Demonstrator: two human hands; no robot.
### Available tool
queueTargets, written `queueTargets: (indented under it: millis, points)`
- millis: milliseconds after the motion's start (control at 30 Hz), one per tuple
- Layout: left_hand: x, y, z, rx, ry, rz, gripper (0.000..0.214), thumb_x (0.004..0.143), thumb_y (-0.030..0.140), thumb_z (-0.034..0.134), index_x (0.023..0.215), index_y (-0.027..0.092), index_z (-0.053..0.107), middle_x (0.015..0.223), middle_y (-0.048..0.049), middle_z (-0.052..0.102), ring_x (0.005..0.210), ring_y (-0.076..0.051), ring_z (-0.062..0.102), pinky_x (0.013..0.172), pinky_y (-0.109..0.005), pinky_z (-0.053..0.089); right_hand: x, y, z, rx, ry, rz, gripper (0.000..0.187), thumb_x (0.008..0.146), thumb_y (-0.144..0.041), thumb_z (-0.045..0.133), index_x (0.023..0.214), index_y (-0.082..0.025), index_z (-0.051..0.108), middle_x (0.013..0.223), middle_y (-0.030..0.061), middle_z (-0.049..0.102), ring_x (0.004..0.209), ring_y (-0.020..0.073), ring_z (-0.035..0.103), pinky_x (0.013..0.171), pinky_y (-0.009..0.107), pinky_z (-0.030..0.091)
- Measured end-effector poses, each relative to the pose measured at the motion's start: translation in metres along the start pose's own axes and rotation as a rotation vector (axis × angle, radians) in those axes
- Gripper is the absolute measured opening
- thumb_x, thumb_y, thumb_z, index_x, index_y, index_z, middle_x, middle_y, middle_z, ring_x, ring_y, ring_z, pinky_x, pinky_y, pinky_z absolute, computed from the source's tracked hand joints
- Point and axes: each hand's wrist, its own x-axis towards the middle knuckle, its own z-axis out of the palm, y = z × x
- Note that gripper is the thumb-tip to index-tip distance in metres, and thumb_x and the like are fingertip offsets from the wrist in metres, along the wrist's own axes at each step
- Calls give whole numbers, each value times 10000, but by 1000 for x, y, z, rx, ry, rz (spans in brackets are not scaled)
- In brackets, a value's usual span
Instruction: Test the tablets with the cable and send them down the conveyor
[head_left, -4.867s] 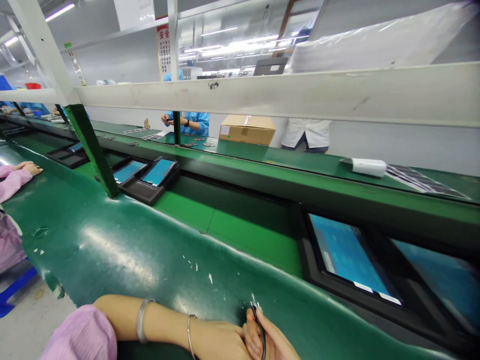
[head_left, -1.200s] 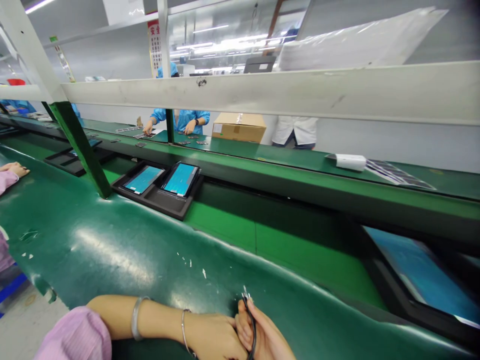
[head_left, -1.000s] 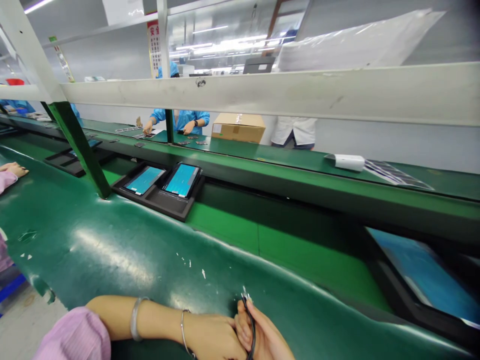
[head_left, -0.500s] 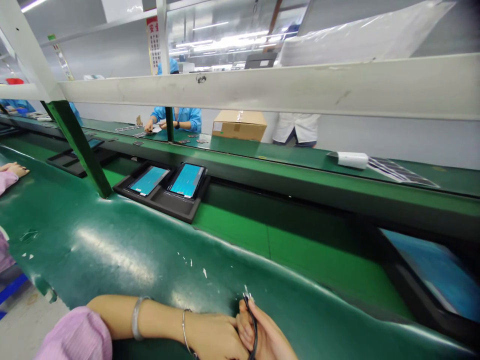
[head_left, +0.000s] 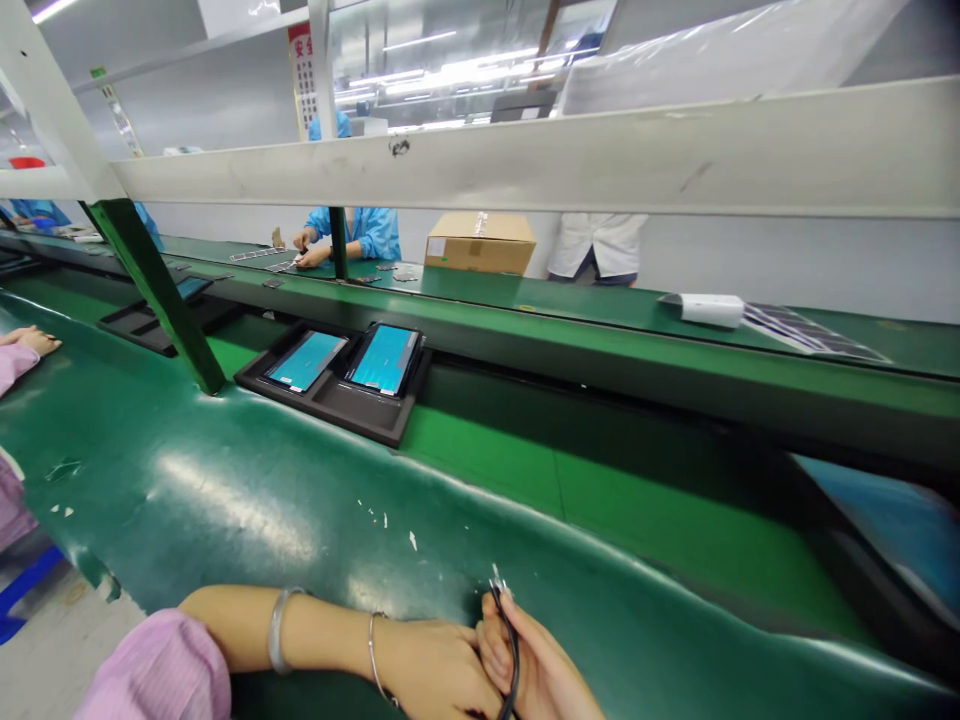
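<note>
The person's right hand (head_left: pixel 537 672) curls around a slim black strip (head_left: pixel 513 642) with a small metal tip (head_left: pixel 496 579) poking up past the fingers; the strip is too thin to tell whether it is a cable or tweezers. The left hand (head_left: pixel 433 670) lies against the right, its fingers hidden, so I cannot tell whether it grips the strip too. Both rest at the near edge of the green belt worktop (head_left: pixel 225 480), with a pink sleeve (head_left: pixel 154 670), a silver bangle (head_left: pixel 278 630) and a thin bracelet (head_left: pixel 373 642) on the left arm. Beyond them, a black tray (head_left: pixel 330 400) holds two tablets with blue-lit screens (head_left: pixel 384 359), beside a green post (head_left: pixel 154 270). At the far left, a co-worker's hand (head_left: pixel 34 342) rests on the belt below a pink sleeve. Across the line, a co-worker in a blue smock (head_left: pixel 367 232) works near a cardboard box (head_left: pixel 480 243).
</note>
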Motion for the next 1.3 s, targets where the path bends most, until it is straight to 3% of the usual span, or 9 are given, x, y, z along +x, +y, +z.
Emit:
queueTargets:
  millis: [133,333,767,1067,1300]
  points:
    - [1,-1,2,-4,-19,-1,246,894,329,714,692,188,707,697,6,722,792,-135,679,969,-217,455,2,0,0,-2,8,-2,350,847,-491,761,863,-143,734,577,-5,514,550,125,417,576,272,365]
    - [0,-7,10,-54,46,17,233,887,318,717,693,190,698,690,14,715,771,-122,675,918,-195,475,4,0,-3,-12,19,3,366,829,-501,776,863,-138,743,558,-6,520,536,122,428,570,266,370]
    - [1,-1,0,-63,13,3,214,897,312,706,714,201,707,715,16,724,802,-120,672,961,-184,454,3,1,-4,8,14,17,355,838,-490,770,866,-137,743,566,-5,511,544,122,415,564,269,359]
    - [-1,-7,13,-51,53,11,288,907,333,696,657,190,687,706,10,725,775,-122,678,835,-203,495,1,-1,0,-9,12,-3,352,833,-491,776,864,-144,729,567,-7,502,547,126,402,566,273,351]
    - [-1,-2,5,-50,24,13,177,915,313,690,801,191,746,814,1,759,848,-138,689,1007,-223,442,2,0,-4,3,-29,5,346,866,-488,742,859,-142,728,570,-8,514,532,116,413,559,261,349]
